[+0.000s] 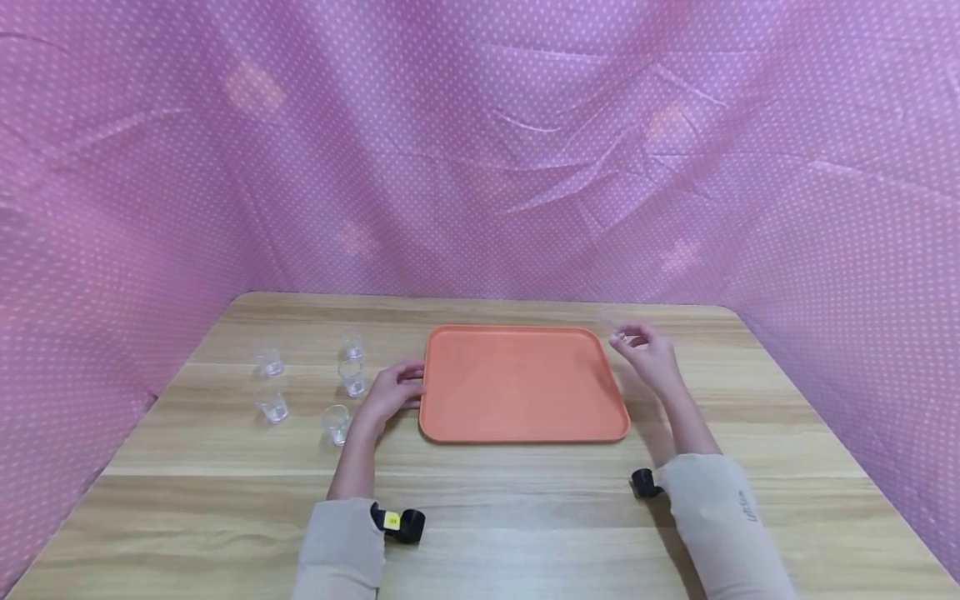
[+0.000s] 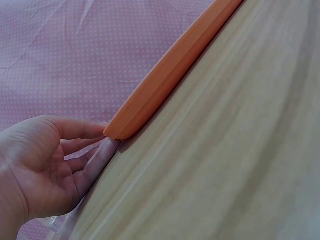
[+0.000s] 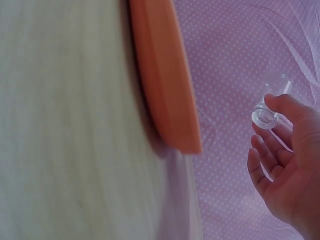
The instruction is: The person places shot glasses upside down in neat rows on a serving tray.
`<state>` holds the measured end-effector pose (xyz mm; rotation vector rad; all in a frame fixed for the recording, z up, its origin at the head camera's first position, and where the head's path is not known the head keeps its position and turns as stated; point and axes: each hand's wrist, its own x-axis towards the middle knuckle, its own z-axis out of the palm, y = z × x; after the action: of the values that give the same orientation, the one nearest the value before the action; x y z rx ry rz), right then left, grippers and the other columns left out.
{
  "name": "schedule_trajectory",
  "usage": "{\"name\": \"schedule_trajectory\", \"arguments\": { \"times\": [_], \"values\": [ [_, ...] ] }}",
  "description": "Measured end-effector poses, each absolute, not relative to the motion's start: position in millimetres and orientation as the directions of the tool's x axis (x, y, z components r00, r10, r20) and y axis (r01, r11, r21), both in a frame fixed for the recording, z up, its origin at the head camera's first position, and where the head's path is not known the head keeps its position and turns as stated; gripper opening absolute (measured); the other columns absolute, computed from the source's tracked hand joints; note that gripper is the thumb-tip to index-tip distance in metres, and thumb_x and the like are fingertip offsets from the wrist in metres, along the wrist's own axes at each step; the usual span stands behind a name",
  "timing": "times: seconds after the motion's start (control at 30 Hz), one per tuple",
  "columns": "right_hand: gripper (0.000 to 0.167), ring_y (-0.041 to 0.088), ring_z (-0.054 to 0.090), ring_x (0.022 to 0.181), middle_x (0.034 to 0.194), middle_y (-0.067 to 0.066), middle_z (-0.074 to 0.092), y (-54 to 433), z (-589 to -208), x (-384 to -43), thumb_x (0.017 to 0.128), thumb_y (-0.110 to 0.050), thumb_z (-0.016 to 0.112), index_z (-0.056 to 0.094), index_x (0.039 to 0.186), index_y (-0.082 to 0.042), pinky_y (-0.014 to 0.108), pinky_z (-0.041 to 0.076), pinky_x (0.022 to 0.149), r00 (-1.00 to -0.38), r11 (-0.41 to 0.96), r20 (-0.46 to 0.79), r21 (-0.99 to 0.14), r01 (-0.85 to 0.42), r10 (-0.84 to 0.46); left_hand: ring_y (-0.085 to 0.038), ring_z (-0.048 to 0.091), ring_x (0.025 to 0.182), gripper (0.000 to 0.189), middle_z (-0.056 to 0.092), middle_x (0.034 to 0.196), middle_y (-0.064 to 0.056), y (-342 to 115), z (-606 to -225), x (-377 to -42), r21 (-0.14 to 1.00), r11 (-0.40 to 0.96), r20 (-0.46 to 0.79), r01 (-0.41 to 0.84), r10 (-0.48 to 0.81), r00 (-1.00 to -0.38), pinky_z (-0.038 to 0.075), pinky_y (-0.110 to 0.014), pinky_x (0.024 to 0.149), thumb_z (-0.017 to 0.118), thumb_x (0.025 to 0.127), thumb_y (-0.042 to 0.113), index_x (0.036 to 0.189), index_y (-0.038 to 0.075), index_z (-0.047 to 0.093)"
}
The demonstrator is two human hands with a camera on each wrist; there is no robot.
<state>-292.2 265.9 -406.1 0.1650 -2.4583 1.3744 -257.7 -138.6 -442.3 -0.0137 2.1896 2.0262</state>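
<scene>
An orange tray (image 1: 525,383) lies on the wooden table, nothing on it. At its left side, my left hand (image 1: 392,392) grips the rim; in the left wrist view the fingertips and thumb (image 2: 97,162) meet at the tray's edge (image 2: 170,70). Raised just off the tray's far right corner, my right hand (image 1: 647,354) pinches a small clear cup (image 3: 266,114) between thumb and fingers near its base. The cup is tilted, its mouth pointing away from the palm, and shows only faintly in the head view.
Several small clear cups stand left of the tray, among them a near one (image 1: 337,425) close to the left forearm and a far-left one (image 1: 271,363). Pink dotted cloth (image 1: 480,167) hangs behind and at both sides of the table (image 1: 525,517).
</scene>
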Motion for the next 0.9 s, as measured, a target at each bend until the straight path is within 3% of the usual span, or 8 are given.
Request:
{"name": "schedule_trajectory", "arguments": {
  "times": [0.23,0.37,0.57,0.73,0.9],
  "values": [
    [0.030,0.027,0.053,0.082,0.094,0.017,0.061,257,-405,-292,0.082,-0.013,0.069,0.062,0.106,0.003,0.018,0.042,0.057,-0.938,0.541,0.337,-0.805,-0.244,0.077,-0.028,0.058,0.094,0.051,0.046,0.125,-0.026,-139,-441,-257,0.990,0.083,-0.119,-0.110,0.103,-0.988,0.052,-0.032,0.074,0.055,0.083,-0.010,0.131,-0.008,0.041],
    [0.034,0.021,0.052,0.082,0.096,0.013,0.060,254,-404,-292,0.082,-0.017,0.069,0.062,0.109,0.002,0.018,0.042,0.058,-0.946,0.511,0.308,-0.832,-0.217,0.100,-0.027,0.059,0.091,0.051,0.046,0.125,-0.027,-138,-439,-255,0.990,0.084,-0.118,-0.110,0.101,-0.988,0.052,-0.032,0.073,0.055,0.082,-0.011,0.131,-0.008,0.041],
    [0.041,0.009,0.051,0.076,0.093,0.003,0.060,250,-403,-293,0.084,-0.021,0.069,0.058,0.115,0.003,0.021,0.044,0.062,-0.968,0.379,0.224,-0.910,-0.165,0.116,-0.028,0.058,0.093,0.051,0.046,0.125,-0.027,-138,-438,-255,0.991,0.081,-0.116,-0.108,0.102,-0.988,0.052,-0.032,0.073,0.054,0.083,-0.011,0.131,-0.009,0.040],
    [0.039,0.006,0.052,0.075,0.092,-0.004,0.063,248,-403,-293,0.085,-0.011,0.065,0.054,0.118,0.008,0.025,0.045,0.066,-0.978,0.237,0.185,-0.959,-0.158,0.095,-0.030,0.057,0.096,0.051,0.046,0.124,-0.027,-138,-439,-255,0.990,0.084,-0.118,-0.109,0.099,-0.988,0.052,-0.032,0.074,0.055,0.082,-0.011,0.131,-0.009,0.040],
    [0.039,0.004,0.052,0.075,0.093,-0.008,0.064,245,-403,-292,0.085,-0.004,0.064,0.052,0.119,0.011,0.024,0.043,0.068,-0.984,0.198,0.171,-0.967,-0.158,0.050,-0.032,0.055,0.099,0.051,0.046,0.124,-0.026,-138,-441,-256,0.990,0.081,-0.121,-0.113,0.097,-0.988,0.052,-0.032,0.075,0.055,0.082,-0.011,0.131,-0.008,0.041]
  ]
}}
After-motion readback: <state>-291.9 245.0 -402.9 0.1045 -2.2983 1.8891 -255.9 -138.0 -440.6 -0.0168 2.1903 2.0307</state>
